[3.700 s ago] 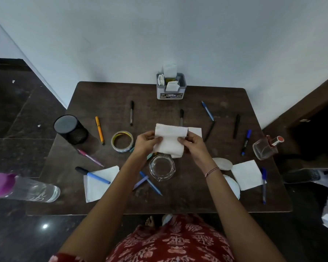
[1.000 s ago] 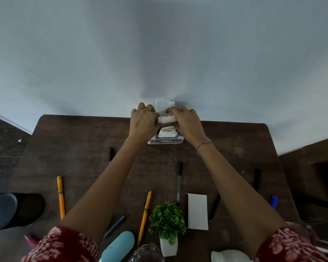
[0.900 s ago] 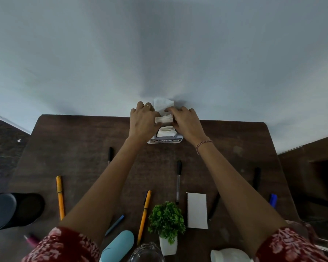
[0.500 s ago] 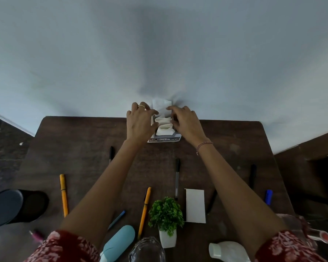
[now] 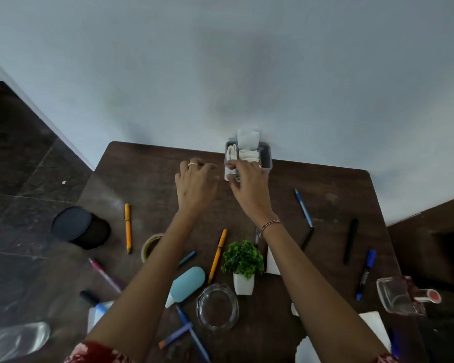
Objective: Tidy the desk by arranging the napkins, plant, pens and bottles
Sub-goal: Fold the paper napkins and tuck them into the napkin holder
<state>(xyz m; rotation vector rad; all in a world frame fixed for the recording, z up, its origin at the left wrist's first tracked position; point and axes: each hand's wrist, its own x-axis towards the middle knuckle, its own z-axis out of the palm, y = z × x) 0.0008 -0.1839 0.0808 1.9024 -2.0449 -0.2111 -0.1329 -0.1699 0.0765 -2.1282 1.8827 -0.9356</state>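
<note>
A grey napkin holder (image 5: 266, 159) stands at the desk's far edge against the wall, with white folded napkins (image 5: 247, 144) tucked upright in it. My right hand (image 5: 249, 187) hovers at the holder's near face, fingers curled and apart, holding nothing. My left hand (image 5: 195, 184) is just left of the holder, fingers spread, empty. A small green plant (image 5: 243, 260) in a white pot stands between my forearms. Another folded napkin (image 5: 271, 264) lies beside it, partly hidden by my right forearm. Pens lie scattered: orange pen (image 5: 127, 226), second orange pen (image 5: 217, 255), blue pen (image 5: 303, 206), black pen (image 5: 351, 239).
A light blue bottle (image 5: 186, 285) and a glass jar (image 5: 216, 306) lie near the front. A glass bottle with a red cap (image 5: 401, 298) sits at the right edge, a clear bottle (image 5: 16, 339) lower left. A black cup (image 5: 81, 227) and tape roll (image 5: 150, 244) sit on the left.
Both hands have let go of the napkin, which stays in the holder, and drawn back toward me. The view has tilted down, showing more of the desk.
</note>
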